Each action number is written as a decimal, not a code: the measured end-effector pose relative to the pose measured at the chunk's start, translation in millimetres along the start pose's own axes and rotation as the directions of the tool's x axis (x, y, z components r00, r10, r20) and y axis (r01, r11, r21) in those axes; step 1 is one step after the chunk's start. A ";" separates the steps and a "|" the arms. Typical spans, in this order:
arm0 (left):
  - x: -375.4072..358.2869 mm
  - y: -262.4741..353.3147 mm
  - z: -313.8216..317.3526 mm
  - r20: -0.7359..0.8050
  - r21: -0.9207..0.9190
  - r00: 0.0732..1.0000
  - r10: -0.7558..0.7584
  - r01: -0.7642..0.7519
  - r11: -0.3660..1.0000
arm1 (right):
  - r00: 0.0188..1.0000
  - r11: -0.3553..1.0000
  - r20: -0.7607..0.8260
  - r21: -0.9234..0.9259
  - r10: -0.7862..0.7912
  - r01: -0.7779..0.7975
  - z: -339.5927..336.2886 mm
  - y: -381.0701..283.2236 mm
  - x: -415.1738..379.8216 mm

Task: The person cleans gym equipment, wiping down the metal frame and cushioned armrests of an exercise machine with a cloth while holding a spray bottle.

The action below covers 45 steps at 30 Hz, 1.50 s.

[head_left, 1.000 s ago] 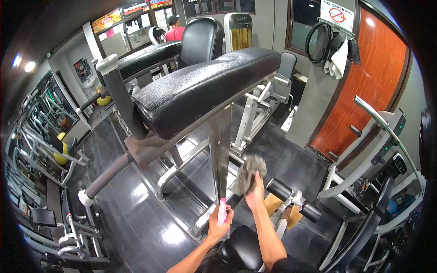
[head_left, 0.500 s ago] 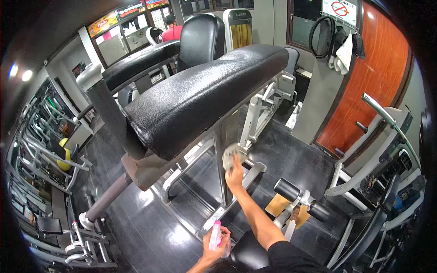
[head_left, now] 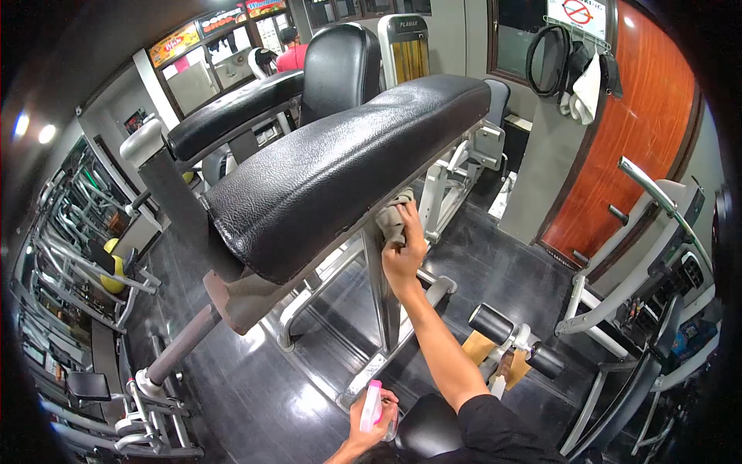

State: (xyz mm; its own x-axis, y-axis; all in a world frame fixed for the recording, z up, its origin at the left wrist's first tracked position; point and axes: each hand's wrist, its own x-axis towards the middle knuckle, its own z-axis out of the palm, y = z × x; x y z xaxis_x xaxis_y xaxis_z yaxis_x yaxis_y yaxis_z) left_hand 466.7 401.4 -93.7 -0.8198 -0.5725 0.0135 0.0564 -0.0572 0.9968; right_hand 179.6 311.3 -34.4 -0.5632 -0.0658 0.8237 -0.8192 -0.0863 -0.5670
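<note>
My right hand [head_left: 405, 251] is closed on a grey cloth [head_left: 393, 220]. It presses the cloth to the top of the metal post [head_left: 379, 271], just under the black padded armrest [head_left: 348, 158] of a gym machine. Low in the view, my left hand [head_left: 374, 416] grips a spray bottle [head_left: 372, 404] with a pink and white head. The bottle's lower part is mostly hidden by the fingers.
A black seat [head_left: 427, 427] and a roller pad [head_left: 491, 323] are close to my right arm. Other machines line the left side, with a yellow ball [head_left: 113, 274]. A chrome handlebar [head_left: 657, 193] stands at right. A person in red [head_left: 292, 57] is at the back.
My right hand has moved up along the post with the cloth, from its middle to just beneath the pad. My left hand holds the bottle in nearly the same place.
</note>
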 end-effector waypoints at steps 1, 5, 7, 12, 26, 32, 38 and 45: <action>-1.1 -1.7 -1.6 -0.001 0.002 1.000 -0.003 0.003 1.000 | 0.999 1.000 -0.031 0.019 0.018 -0.017 1.5 -0.5 0.7; -4.5 -7.9 -12.4 0.002 0.047 1.000 0.015 -0.015 0.999 | 0.993 0.994 0.065 -0.054 0.095 -0.092 -1.0 40.9 -90.3; -6.1 -5.5 -16.8 0.026 0.095 1.000 0.012 -0.014 0.995 | 0.944 0.952 0.132 -0.097 0.302 -0.290 -11.6 57.5 -158.4; -7.2 5.1 -15.2 0.048 0.057 0.999 -0.003 0.000 0.998 | 0.777 0.846 0.333 -0.206 0.534 -0.493 -52.2 96.4 -263.6; -35.5 28.6 -24.4 0.016 -0.030 0.999 0.029 -0.029 0.999 | 0.996 1.000 -0.090 0.019 -0.016 0.018 12.0 7.7 -2.8; -42.9 19.2 -31.2 -0.003 -0.087 0.996 0.086 -0.086 0.993 | 0.962 0.962 0.050 -0.069 0.268 -0.265 -1.9 51.2 -123.5; -46.9 19.4 -30.9 -0.006 -0.129 0.993 0.118 -0.118 0.985 | 0.739 0.786 0.267 -0.211 0.619 -0.582 -46.3 50.0 -189.6; -61.0 16.9 -41.9 0.028 -0.061 0.997 0.067 -0.065 0.996 | 0.948 0.935 -0.121 0.239 0.296 -0.261 -19.2 -3.8 -35.2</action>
State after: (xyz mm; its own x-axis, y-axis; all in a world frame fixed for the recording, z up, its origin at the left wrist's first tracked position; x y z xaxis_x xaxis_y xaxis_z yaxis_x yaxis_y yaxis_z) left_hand 541.6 401.1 -81.1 -0.8296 -0.5523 0.0822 0.1445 -0.0701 0.9870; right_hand 200.4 333.0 -61.1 -0.7890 0.0323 0.6136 -0.5931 -0.3007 -0.7468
